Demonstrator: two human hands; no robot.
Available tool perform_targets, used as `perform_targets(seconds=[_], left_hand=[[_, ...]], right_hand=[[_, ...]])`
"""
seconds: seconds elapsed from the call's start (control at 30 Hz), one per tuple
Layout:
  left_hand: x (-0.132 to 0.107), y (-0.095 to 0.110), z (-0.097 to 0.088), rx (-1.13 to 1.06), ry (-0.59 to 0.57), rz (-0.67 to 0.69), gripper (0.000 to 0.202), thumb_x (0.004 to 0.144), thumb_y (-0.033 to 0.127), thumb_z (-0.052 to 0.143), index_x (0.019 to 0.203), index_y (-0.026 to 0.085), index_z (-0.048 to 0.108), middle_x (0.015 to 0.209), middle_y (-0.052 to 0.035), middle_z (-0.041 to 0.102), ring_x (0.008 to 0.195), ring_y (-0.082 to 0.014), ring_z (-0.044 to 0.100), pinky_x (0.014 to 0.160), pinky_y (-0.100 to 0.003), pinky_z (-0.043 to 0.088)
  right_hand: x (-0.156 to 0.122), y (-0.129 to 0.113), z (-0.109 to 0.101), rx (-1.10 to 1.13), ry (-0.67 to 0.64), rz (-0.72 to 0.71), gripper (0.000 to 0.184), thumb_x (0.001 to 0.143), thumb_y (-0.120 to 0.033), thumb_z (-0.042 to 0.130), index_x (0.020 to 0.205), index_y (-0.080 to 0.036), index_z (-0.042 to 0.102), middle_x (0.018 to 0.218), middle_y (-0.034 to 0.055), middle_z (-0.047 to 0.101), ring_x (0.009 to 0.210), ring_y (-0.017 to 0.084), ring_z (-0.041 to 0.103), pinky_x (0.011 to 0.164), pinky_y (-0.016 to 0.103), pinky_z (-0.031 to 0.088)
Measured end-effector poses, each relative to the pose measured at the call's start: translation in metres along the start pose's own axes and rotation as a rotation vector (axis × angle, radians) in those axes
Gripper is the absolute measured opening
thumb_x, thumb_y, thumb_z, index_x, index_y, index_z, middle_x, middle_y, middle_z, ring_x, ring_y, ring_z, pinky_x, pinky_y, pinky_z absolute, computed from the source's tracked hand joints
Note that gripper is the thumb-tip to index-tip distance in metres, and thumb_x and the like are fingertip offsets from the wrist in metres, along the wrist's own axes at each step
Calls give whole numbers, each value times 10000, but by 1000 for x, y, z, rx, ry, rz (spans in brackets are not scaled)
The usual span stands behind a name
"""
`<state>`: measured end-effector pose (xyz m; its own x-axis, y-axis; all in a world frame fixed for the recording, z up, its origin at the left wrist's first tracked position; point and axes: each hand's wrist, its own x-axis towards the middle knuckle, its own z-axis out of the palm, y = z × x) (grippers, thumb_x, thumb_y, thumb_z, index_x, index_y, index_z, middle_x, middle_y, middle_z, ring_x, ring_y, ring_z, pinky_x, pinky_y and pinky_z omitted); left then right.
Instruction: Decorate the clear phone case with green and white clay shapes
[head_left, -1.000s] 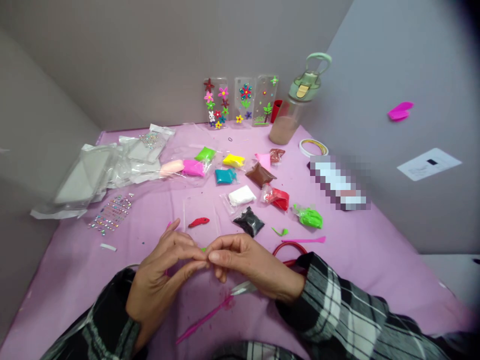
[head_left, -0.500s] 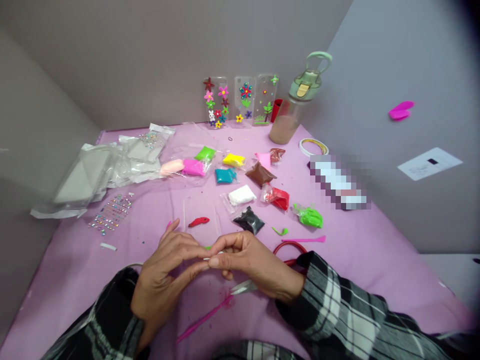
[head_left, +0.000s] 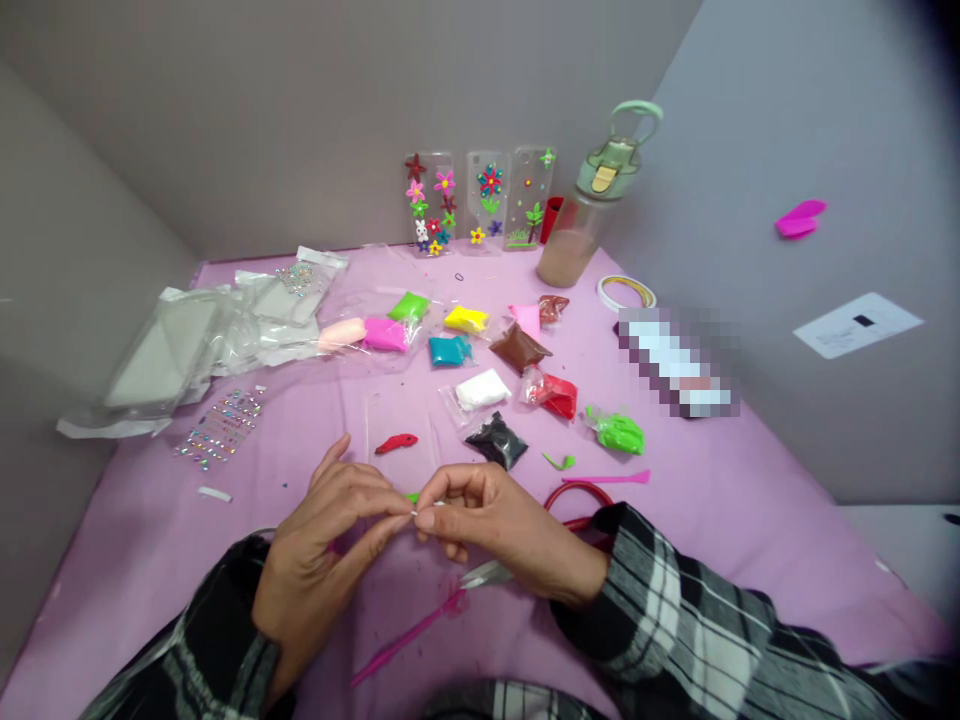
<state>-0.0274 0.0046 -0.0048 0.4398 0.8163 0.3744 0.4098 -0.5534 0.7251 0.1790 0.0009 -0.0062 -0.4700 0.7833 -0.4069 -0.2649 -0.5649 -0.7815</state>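
Between the fingertips of my two hands is a tiny white piece (head_left: 415,514), which looks like modelling clay. My left hand (head_left: 322,545) pinches its left end with thumb and finger, and my right hand (head_left: 487,515) pinches the other end. Just beyond them a clear phone case (head_left: 380,410) lies flat, carrying a red fish-shaped clay piece (head_left: 396,443). A bit of green (head_left: 412,497) shows behind the fingertips. Scissors (head_left: 486,575) with red handles lie partly hidden under my right wrist. A pink modelling tool (head_left: 409,635) rests nearer me, between my forearms.
Several clay packets, among them white (head_left: 482,389), black (head_left: 497,440) and red (head_left: 555,396), lie beyond my hands. Packaged cases (head_left: 161,345) and a gem sticker sheet (head_left: 221,428) are at left. A bottle (head_left: 574,235), tape roll (head_left: 627,293) and blurred phone-like object (head_left: 675,365) stand right.
My left hand has shifted slightly left and its fingertips have drawn a little closer together. Less of the white piece shows between the hands. My right hand has hardly moved.
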Motion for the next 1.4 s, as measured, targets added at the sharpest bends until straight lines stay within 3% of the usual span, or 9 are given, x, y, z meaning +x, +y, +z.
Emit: perform_targets(seconds=[0.23,0.4,0.53,0.73,0.93,1.17,1.4], left_hand=[[0,1,3,-5,-5,-28,138,941,136,624,949,274,639,861,81,649,831,-122,639,1242,-453,238],[0,-1,2,10,-13,-22,153,943,160,647,1034,283,651,927,64,674,906,-139,643,1250,-466,217],[1,0,0,23,-24,11,152,961,149,611,988,291,660,883,72,665,868,-128,640,1244,-434,218],[1,-2,0,-4,-27,-58,139,962,156,587,942,287,631,860,81,661,846,-124,641,1246,-419,208],[2,-11,-4,64,-17,-83,131,973,184,552,902,280,607,827,85,640,821,-126,621,1230,-402,222],[3,-16,-10,120,-58,-106,139,993,203,495,962,279,608,887,54,663,896,-154,626,1220,-466,243],[6,-21,-9,123,-120,-114,174,986,293,516,836,258,597,762,56,641,760,-170,616,1193,-528,263]], right_hand=[[0,-1,0,-2,-7,-31,351,699,-428,888,775,-137,708,711,-19,671,506,47,505,509,191,361],[1,1,-1,1,-5,-26,348,709,-432,883,771,-138,708,700,-19,671,501,47,498,505,192,352],[0,1,-1,1,-14,-22,347,715,-436,878,770,-142,703,702,-18,677,501,48,493,506,193,355],[3,1,-2,-32,0,-93,363,840,-489,756,763,-139,700,708,-2,682,503,53,497,510,200,369],[4,0,-4,-26,50,-129,341,861,-452,736,735,-141,680,702,-2,675,488,47,481,501,194,368],[4,0,-4,-25,52,-126,337,859,-454,729,738,-143,681,699,-4,676,490,51,479,499,194,377],[3,0,-4,-33,39,-122,350,866,-471,725,742,-147,682,697,-5,674,494,53,475,501,197,368]])
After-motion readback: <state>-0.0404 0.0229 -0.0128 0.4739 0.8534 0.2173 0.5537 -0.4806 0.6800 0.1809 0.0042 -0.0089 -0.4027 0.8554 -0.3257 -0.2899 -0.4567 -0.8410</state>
